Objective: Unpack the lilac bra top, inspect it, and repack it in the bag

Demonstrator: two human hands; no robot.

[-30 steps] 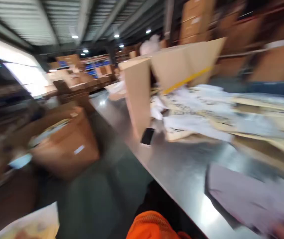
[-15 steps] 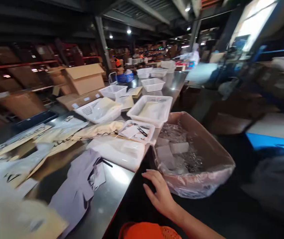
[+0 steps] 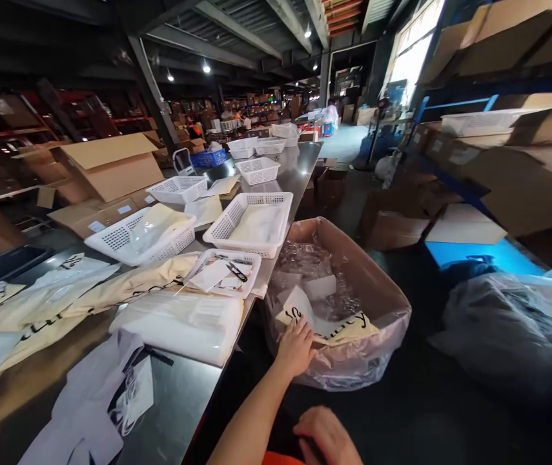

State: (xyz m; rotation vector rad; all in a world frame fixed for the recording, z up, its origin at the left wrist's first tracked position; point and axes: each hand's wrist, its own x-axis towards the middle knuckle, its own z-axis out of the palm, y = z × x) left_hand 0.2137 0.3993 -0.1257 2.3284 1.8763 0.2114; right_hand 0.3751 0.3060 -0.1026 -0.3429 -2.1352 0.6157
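My left hand (image 3: pixel 296 349) is closed on a cream-and-clear plastic bag (image 3: pixel 348 330) with black lettering. The bag lies over the near rim of a plastic-lined carton (image 3: pixel 382 303). Crumpled clear wrapping (image 3: pixel 299 258) fills part of that carton. Lower down, my right hand (image 3: pixel 327 433) is curled in front of my body, and nothing shows in it. On the metal table to the left lies a lilac garment (image 3: pixel 86 400) with a white tag (image 3: pixel 140 391). Beside it is a stack of clear plastic bags (image 3: pixel 179 323).
White baskets (image 3: pixel 251 223) line the table (image 3: pixel 179 394), and a small tray (image 3: pixel 251 268) holds black snips (image 3: pixel 237 271). More printed bags (image 3: pixel 72 310) lie at the left. A large plastic sack (image 3: pixel 508 329) and shelved cartons (image 3: pixel 512 174) stand to the right.
The view has turned right. My left hand has come into view with the printed bag and moved over the carton. My right hand has drawn back from beside the carton and curled.
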